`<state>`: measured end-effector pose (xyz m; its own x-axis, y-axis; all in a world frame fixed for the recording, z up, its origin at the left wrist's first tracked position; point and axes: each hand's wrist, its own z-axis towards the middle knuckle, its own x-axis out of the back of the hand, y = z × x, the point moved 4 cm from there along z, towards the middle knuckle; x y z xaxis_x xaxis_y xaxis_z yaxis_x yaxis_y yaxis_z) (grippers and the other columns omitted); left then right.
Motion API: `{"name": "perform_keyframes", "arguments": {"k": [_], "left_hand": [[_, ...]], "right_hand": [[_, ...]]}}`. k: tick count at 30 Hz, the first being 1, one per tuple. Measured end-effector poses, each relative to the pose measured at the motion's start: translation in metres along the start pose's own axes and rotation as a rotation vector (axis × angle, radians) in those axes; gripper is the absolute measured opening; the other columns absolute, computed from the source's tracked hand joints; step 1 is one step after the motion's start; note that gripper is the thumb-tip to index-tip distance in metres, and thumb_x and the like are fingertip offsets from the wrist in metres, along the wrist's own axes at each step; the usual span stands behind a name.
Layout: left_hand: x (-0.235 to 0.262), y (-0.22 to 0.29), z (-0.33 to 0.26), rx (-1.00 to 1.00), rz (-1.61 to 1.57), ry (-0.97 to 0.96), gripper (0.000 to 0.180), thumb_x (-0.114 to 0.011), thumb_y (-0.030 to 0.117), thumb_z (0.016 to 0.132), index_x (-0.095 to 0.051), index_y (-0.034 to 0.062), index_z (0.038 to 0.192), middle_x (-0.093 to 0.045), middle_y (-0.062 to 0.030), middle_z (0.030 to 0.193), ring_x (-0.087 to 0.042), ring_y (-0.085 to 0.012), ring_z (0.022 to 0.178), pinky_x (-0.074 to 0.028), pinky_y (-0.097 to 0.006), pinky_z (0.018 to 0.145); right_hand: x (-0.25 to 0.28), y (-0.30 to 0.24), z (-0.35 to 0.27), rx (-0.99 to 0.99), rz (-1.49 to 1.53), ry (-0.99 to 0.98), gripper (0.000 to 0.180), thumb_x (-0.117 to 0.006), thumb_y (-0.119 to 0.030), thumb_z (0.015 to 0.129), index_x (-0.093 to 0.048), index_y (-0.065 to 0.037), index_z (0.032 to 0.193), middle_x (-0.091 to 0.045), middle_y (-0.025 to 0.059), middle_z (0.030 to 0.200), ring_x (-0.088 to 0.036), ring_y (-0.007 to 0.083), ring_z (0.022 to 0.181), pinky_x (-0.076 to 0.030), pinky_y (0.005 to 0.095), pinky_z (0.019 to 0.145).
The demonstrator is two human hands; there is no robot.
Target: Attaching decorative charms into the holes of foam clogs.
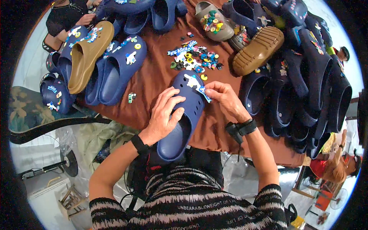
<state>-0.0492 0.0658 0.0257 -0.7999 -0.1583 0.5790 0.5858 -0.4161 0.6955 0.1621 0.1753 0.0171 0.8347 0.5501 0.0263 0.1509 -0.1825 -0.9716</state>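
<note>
A navy blue clog (174, 142) lies toe away from me at the front edge of the cloth, its heel hanging over my lap. My left hand (163, 113) grips it from the left, fingers across the upper and thumb by the foot opening. A white character-shaped charm (193, 81) sits near the toe. On the right side of the upper, my right hand (223, 97) pinches a blue and white banner-shaped charm (203, 93) between thumb and forefinger, against the holes. Whether its peg is in a hole is hidden. Beyond the toe lies a pile of small colourful charms (188, 59).
A brown cloth (130, 115) covers the table. Decorated navy clogs (124, 67) and a tan clog (92, 53) stand at left. An upturned brown clog (258, 51) and many stacked navy clogs (283, 103) crowd the right. Another person's hand (87, 19) shows at far left.
</note>
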Motion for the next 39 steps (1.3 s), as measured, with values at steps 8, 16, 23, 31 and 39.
{"name": "perform_keyframes", "arguments": {"k": [8,16,23,31,39], "left_hand": [[-0.001,0.000,0.001,-0.009,0.003,0.009,0.033,-0.054,0.029,0.099,-0.063,0.0028,0.116,-0.053,-0.0205,0.135,-0.045,-0.0411,0.134,-0.034,-0.049,0.113],[-0.002,0.001,0.002,-0.041,0.038,0.027,0.030,-0.060,0.026,0.096,-0.063,0.0036,0.116,-0.055,-0.0198,0.130,-0.048,-0.0421,0.129,-0.039,-0.050,0.109],[-0.004,0.002,0.005,-0.021,0.020,0.002,0.034,-0.053,0.030,0.100,-0.064,0.0022,0.116,-0.054,-0.0210,0.133,-0.046,-0.0413,0.132,-0.036,-0.050,0.111],[0.000,0.000,0.000,-0.014,0.041,0.020,0.031,-0.054,0.027,0.099,-0.064,0.0016,0.114,-0.055,-0.0211,0.133,-0.048,-0.0415,0.131,-0.036,-0.050,0.111],[0.001,0.000,0.000,-0.026,0.024,0.031,0.029,-0.058,0.025,0.097,-0.063,0.0024,0.114,-0.055,-0.0206,0.132,-0.048,-0.0418,0.129,-0.038,-0.049,0.109]], "right_hand": [[-0.009,0.029,-0.013,0.023,0.023,-0.054,0.014,-0.070,-0.017,0.095,-0.066,-0.004,0.097,-0.063,-0.0037,0.082,-0.054,0.0056,0.072,-0.045,0.0228,0.065],[-0.011,0.027,-0.011,-0.071,-0.125,-0.042,0.025,-0.072,-0.026,0.094,-0.065,-0.004,0.084,-0.062,-0.0012,0.074,-0.054,0.0060,0.061,-0.045,0.0235,0.054],[-0.002,0.023,0.001,-0.258,-0.230,-0.177,0.034,-0.073,-0.035,0.092,-0.065,-0.006,0.076,-0.063,0.0006,0.063,-0.058,0.0098,0.055,-0.045,0.0253,0.050],[0.005,0.021,0.011,-0.262,-0.319,-0.366,0.042,-0.075,-0.045,0.088,-0.064,-0.008,0.072,-0.061,-0.0008,0.061,-0.059,0.0095,0.056,-0.046,0.0251,0.051],[0.081,0.029,0.056,0.067,-0.540,0.385,0.015,-0.066,-0.013,0.090,-0.065,0.002,0.094,-0.068,0.0157,0.078,-0.067,0.0238,0.064,-0.053,0.0371,0.059]]}}
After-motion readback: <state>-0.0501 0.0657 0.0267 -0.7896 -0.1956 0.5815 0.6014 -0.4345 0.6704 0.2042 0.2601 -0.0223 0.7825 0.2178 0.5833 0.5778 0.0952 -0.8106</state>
